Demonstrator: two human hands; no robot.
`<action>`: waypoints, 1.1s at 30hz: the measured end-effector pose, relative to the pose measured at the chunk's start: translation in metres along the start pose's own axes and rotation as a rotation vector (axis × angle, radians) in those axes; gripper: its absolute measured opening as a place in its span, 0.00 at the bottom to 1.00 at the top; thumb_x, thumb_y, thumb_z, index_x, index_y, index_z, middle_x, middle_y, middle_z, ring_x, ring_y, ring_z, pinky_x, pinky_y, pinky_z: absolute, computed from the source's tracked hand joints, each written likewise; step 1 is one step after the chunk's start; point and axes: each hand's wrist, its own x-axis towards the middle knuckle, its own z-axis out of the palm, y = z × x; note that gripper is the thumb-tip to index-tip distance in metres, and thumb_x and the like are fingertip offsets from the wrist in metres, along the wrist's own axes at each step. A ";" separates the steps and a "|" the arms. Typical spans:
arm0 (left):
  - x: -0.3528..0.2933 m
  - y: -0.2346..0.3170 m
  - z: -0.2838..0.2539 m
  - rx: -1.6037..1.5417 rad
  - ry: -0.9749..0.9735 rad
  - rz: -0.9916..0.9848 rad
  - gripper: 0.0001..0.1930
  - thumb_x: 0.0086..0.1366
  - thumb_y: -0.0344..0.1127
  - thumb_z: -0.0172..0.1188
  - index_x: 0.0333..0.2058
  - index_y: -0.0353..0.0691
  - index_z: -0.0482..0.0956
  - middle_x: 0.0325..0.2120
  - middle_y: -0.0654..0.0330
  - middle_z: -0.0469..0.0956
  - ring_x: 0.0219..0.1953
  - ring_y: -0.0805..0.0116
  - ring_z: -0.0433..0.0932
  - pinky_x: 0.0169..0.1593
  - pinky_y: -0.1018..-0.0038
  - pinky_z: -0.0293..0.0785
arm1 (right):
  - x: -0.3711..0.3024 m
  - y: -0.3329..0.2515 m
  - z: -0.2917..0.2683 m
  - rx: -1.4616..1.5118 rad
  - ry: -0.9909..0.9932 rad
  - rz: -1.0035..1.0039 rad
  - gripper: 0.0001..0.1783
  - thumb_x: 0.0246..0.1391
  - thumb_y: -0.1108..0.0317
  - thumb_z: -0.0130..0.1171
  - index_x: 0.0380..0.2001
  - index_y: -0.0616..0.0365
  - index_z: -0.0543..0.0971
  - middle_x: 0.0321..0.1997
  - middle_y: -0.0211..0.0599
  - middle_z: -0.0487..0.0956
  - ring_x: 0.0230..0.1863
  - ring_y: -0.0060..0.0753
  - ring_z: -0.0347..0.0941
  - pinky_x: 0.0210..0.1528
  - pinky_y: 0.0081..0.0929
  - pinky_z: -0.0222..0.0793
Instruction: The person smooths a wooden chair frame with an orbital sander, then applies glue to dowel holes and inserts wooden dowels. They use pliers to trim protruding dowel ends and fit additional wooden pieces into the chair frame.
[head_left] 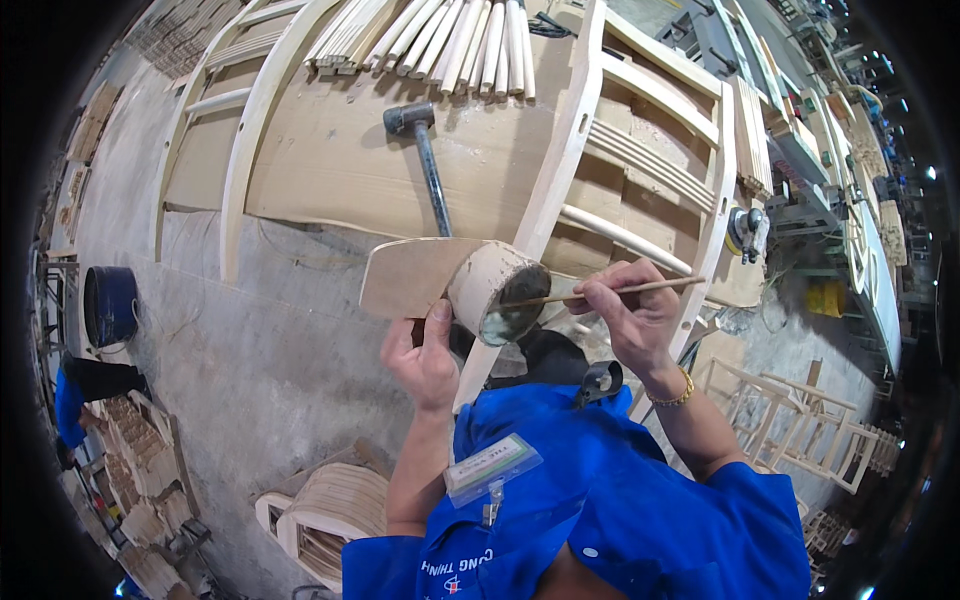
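My left hand (425, 355) grips the lower edge of a thin, flat wooden board (405, 280), thumb on its face. Against the board's right end is a tilted, round pot (478, 282) with a crusted, pale outside and whitish residue in its dark mouth. Whether my left fingers also support the pot from behind, I cannot tell. Pinched in my right hand (635, 305) is a thin wooden stick (660, 287), its far end inside the pot's mouth. Beyond them a mallet (428, 165) with a dark head lies on the cardboard-covered worktop (320, 180).
Pale wooden ladder-like frames (240, 150) lie across the worktop, with another frame (570, 150) right of the mallet. Several wooden rods (470, 50) are piled at the back. A sander-like tool (746, 232) sits at right. On the floor at left stands a dark blue bin (110, 305); curved wooden parts (335, 510) are stacked nearer.
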 end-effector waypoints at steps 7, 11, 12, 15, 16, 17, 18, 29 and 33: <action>-0.001 0.004 0.004 -0.071 0.175 0.035 0.13 0.65 0.29 0.58 0.45 0.26 0.75 0.38 0.55 0.78 0.37 0.70 0.77 0.39 0.76 0.76 | 0.001 0.016 -0.004 0.715 0.135 0.434 0.05 0.58 0.77 0.56 0.34 0.61 0.69 0.35 0.46 0.79 0.34 0.42 0.80 0.35 0.31 0.81; 0.003 0.003 0.015 -0.095 0.219 -0.034 0.13 0.66 0.29 0.58 0.46 0.27 0.74 0.38 0.56 0.78 0.37 0.72 0.77 0.40 0.76 0.77 | 0.016 0.017 -0.018 0.748 0.088 0.588 0.07 0.54 0.80 0.57 0.34 0.61 0.70 0.42 0.47 0.76 0.47 0.44 0.76 0.45 0.34 0.79; 0.003 0.001 0.018 -0.105 0.216 -0.060 0.13 0.66 0.29 0.57 0.46 0.27 0.74 0.38 0.56 0.78 0.37 0.72 0.77 0.40 0.76 0.77 | 0.020 0.019 -0.021 0.757 0.082 0.600 0.07 0.53 0.82 0.57 0.34 0.61 0.71 0.44 0.47 0.76 0.48 0.42 0.76 0.46 0.31 0.79; 0.005 -0.010 0.027 -0.102 0.185 -0.144 0.12 0.67 0.31 0.55 0.45 0.28 0.75 0.38 0.57 0.78 0.36 0.73 0.78 0.40 0.75 0.78 | 0.029 0.021 -0.028 0.666 0.086 0.651 0.06 0.53 0.81 0.56 0.33 0.62 0.71 0.44 0.47 0.75 0.48 0.41 0.76 0.46 0.30 0.79; 0.005 -0.014 0.028 -0.058 0.194 -0.203 0.12 0.68 0.31 0.54 0.45 0.28 0.75 0.38 0.57 0.78 0.36 0.73 0.78 0.40 0.75 0.78 | 0.032 0.021 -0.031 0.665 0.088 0.604 0.05 0.54 0.81 0.57 0.33 0.63 0.72 0.40 0.45 0.77 0.44 0.38 0.78 0.43 0.28 0.80; 0.005 -0.020 0.028 -0.035 0.191 -0.252 0.12 0.68 0.32 0.54 0.45 0.28 0.75 0.38 0.57 0.78 0.36 0.73 0.78 0.40 0.75 0.78 | 0.034 0.020 -0.034 0.473 0.076 0.465 0.05 0.54 0.80 0.58 0.33 0.64 0.72 0.38 0.44 0.77 0.42 0.37 0.78 0.42 0.28 0.80; 0.005 -0.026 0.027 -0.032 0.192 -0.291 0.12 0.69 0.32 0.53 0.44 0.29 0.75 0.38 0.58 0.78 0.36 0.73 0.78 0.39 0.75 0.79 | 0.036 0.018 -0.037 0.287 0.056 0.336 0.05 0.54 0.80 0.58 0.33 0.64 0.72 0.36 0.43 0.78 0.40 0.37 0.79 0.41 0.27 0.80; -0.002 -0.068 -0.036 -0.161 0.425 -0.311 0.12 0.68 0.33 0.55 0.43 0.29 0.75 0.36 0.59 0.78 0.34 0.74 0.78 0.38 0.77 0.79 | 0.074 0.042 -0.022 -0.694 -0.580 -0.231 0.05 0.49 0.76 0.65 0.25 0.60 0.76 0.25 0.35 0.76 0.25 0.30 0.73 0.27 0.26 0.68; -0.011 -0.071 -0.051 -0.211 0.432 -0.298 0.12 0.68 0.33 0.55 0.44 0.29 0.75 0.36 0.59 0.78 0.35 0.74 0.78 0.39 0.76 0.79 | 0.070 0.054 -0.014 -0.793 -0.631 -0.290 0.06 0.48 0.77 0.64 0.25 0.60 0.75 0.24 0.37 0.76 0.24 0.32 0.73 0.26 0.27 0.67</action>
